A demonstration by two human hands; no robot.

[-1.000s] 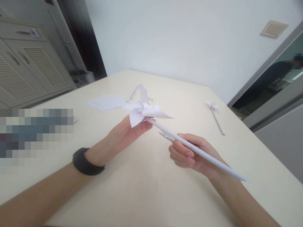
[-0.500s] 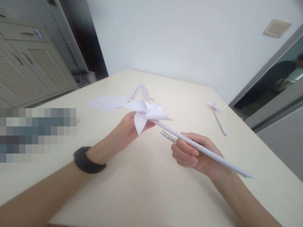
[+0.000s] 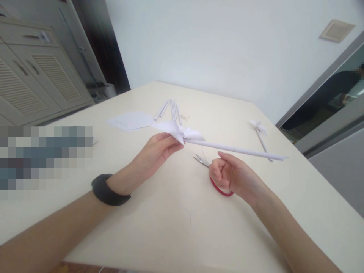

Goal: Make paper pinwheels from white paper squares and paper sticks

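Observation:
A white paper pinwheel (image 3: 179, 131) on a long rolled-paper stick (image 3: 239, 149) is in my left hand (image 3: 159, 151), whose fingers pinch it from below just behind the blades. The stick points to the right, its far end unsupported. My right hand (image 3: 230, 176) is just below the stick, apart from it, fingers curled in and thumb raised, with nothing visible in them. Partly hidden by this hand, scissors (image 3: 202, 160) with a red handle lie on the table.
On the white table (image 3: 159, 231) lie a stack of paper sheets (image 3: 131, 121), several rolled paper sticks (image 3: 173, 110), some tiny bits (image 3: 184, 117) and a second pinwheel (image 3: 258, 127) on the right. A thin pin-like line (image 3: 190, 219) shows near the front. Someone in dark clothing (image 3: 335, 94) is beyond the right edge.
My right hand has come off the stick and its fingers are curled below it. The stick has swung up to nearly level, and the pinwheel's blades have turned. More of the scissors shows.

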